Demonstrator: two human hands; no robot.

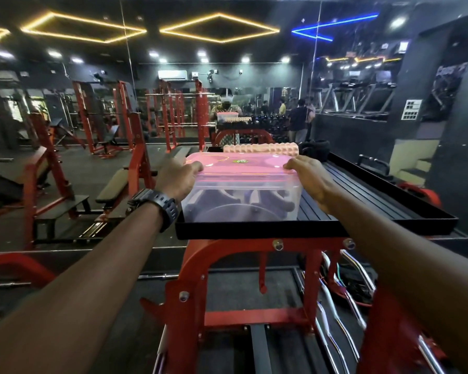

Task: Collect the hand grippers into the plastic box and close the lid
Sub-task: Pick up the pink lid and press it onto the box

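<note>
A clear plastic box (241, 195) with a pink lid (238, 164) on top stands at the near left corner of a black slatted tray (362, 201). Dark hand grippers (268, 202) show through its wall, lying inside. My left hand (177, 178), with a black watch on the wrist, grips the lid's left edge. On the opposite side, my right hand (308, 176) holds the lid's right edge, fingers over the rim. The lid lies flat on the box.
A peach ridged foam roller (262, 149) lies just behind the box on the tray. The tray sits on a red steel rack (227, 265) holding chrome bars at the lower right. Red benches and racks stand left; a mirror wall is ahead.
</note>
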